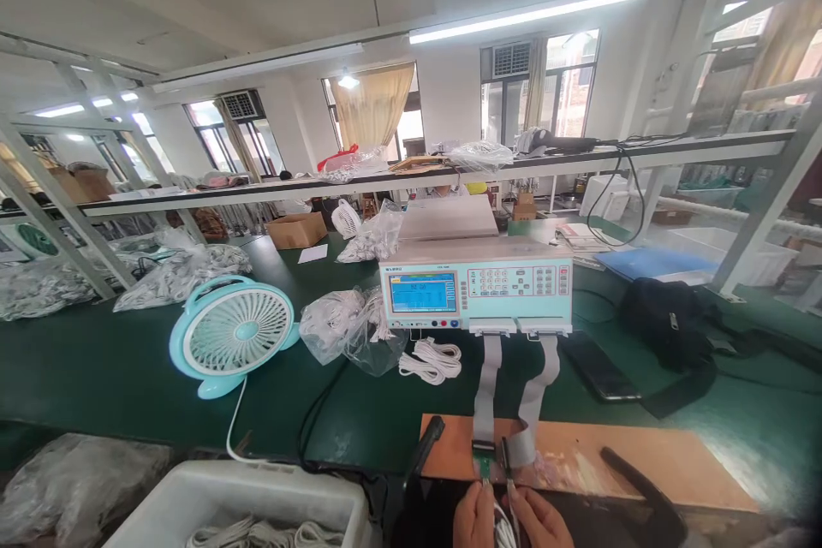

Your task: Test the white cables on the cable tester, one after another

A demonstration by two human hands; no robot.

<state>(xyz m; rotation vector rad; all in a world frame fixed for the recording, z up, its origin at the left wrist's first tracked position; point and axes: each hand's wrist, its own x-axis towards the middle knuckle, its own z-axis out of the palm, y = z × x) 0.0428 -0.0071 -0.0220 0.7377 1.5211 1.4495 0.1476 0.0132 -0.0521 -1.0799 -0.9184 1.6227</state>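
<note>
1. Pinching the two ends of a white cable point(504, 527) at the bottom edge of the view, one end per hand, so each plug lines up with its own test socket.
2. Left hand point(473, 516) closed round the left cable end, held up against the small green connector board point(483, 466); whether the plug is seated cannot be told.
3. Right hand point(539, 520) likewise closed on the other end, at the dark socket point(506, 455) just beside the green one.
4. Resting on a brown fixture board point(642, 449) at the bench's near edge, within easy reach; two grey ribbon cables point(488, 377) running up from the sockets to the cable tester point(479, 287), set well back, blue screen lit and facing the person.
5. Lying near the tester: a coil of white cables point(431, 360), bagged cables point(350, 330), a dark phone point(597, 366) and a black bag point(668, 321).
6. Standing to the left, a turquoise desk fan point(231, 332), tilted toward the seat.
7. Sitting at bottom left, a white bin point(211, 488) holding more white cables.
8. Covering the long bench, a dark green mat point(96, 368); above it, a shelf point(411, 175) with bags and cardboard.
9. Surrounding all: a bright workshop, white ceiling, tube lights, curtained windows along the far wall.
</note>
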